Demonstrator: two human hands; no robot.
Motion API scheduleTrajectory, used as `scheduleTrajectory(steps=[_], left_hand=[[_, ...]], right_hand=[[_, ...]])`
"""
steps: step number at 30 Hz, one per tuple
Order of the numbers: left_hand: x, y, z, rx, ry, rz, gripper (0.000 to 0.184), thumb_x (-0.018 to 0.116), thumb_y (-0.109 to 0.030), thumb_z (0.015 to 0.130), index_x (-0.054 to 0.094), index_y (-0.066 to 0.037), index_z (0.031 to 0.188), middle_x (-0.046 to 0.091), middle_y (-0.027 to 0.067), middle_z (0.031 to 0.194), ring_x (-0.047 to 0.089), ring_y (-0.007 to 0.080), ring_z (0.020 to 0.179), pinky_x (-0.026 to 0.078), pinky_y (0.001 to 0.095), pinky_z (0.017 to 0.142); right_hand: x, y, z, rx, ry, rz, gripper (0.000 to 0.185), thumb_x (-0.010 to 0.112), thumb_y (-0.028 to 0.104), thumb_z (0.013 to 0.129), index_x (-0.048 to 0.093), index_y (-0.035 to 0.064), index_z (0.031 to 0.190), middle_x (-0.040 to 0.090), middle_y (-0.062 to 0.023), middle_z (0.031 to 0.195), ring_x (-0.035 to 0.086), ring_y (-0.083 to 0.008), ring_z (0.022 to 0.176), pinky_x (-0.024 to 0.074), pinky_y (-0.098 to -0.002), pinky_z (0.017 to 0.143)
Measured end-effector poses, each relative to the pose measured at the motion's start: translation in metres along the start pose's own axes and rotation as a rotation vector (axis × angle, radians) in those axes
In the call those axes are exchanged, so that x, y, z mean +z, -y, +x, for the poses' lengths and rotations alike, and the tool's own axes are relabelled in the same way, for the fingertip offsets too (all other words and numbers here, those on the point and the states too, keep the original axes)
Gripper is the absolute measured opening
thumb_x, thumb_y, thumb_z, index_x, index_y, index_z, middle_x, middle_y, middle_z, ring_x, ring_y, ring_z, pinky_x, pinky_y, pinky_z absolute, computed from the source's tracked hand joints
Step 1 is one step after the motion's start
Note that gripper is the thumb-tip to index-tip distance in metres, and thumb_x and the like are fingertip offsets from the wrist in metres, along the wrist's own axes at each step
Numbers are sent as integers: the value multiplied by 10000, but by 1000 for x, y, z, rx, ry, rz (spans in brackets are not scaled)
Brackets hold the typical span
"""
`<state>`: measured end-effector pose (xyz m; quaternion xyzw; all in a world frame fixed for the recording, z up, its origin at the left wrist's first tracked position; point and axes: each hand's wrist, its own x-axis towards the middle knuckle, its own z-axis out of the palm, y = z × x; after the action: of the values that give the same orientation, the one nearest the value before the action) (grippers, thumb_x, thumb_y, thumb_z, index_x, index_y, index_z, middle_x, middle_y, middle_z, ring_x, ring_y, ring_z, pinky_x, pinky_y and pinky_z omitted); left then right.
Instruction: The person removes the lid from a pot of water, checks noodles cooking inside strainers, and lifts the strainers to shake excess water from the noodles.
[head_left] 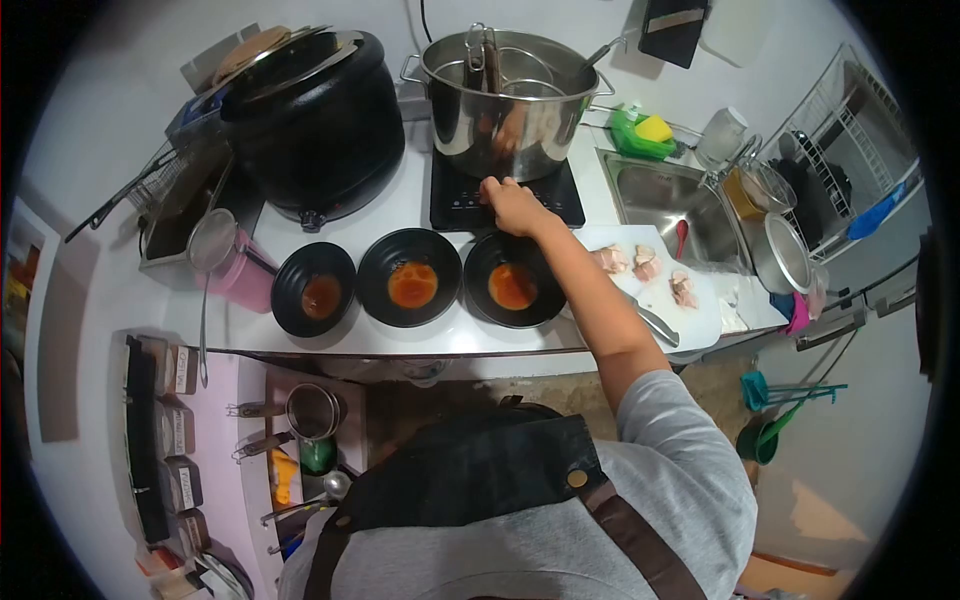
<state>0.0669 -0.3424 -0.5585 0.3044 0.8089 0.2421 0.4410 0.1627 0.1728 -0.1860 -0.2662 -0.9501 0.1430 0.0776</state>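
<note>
My right hand [512,205] reaches over the black induction cooktop [555,200], its fingers curled down at the control panel; whether anything is between them is too small to tell. On the cooktop stands a large steel pot [500,125] with strainer handles hooked inside and a utensil leaning at its right rim. Three black bowls with orange-red liquid line the counter: a left one [284,290], a middle one [375,290] and a right one [482,290], nearest my forearm. My left hand is out of view.
Raw meat pieces [645,263] and a knife [655,322] lie on a white cutting board [700,325] beside the sink [690,195]. A big black pot [310,130] stands at the left, near a pink container [245,280] with a strainer.
</note>
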Motion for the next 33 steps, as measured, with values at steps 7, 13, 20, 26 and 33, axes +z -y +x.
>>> scheduleTrajectory(steps=[7,13,20,26,33], left_hand=[[-3,0,-4,3,25,-1,409,570,-421,868,665,-60,1035,661,163,1015,636,303,934,470,399,799],[-9,-2,8,19,42,21,415,571,-425,866,662,-60,1042,661,165,1010,637,307,930,470,402,794],[-11,-7,22,46,74,59,423,573,-430,864,658,-60,1049,661,168,1004,637,311,925,470,406,787],[-8,-10,33,68,93,89,429,574,-435,863,654,-59,1055,661,170,999,638,315,920,471,409,781],[-15,-33,16,36,121,26,424,569,-429,866,656,-54,1043,661,178,964,635,324,907,468,404,771]], right_hand=[[8,-13,3,32,31,148,445,578,0,751,445,68,1171,620,-95,1138,527,-315,1112,428,-485,911],[12,17,-3,194,11,14,439,544,-1,754,413,47,1170,594,-144,1171,520,-357,1123,421,-510,929],[18,64,10,483,85,112,446,579,109,827,369,-12,1202,524,-207,1275,554,-346,1159,463,-418,943],[14,83,13,590,133,105,593,638,134,807,301,-31,1267,491,-201,1302,560,-317,1156,476,-379,934],[13,86,10,567,77,78,483,593,137,830,344,-28,1210,512,-210,1274,573,-338,1132,481,-401,922]])
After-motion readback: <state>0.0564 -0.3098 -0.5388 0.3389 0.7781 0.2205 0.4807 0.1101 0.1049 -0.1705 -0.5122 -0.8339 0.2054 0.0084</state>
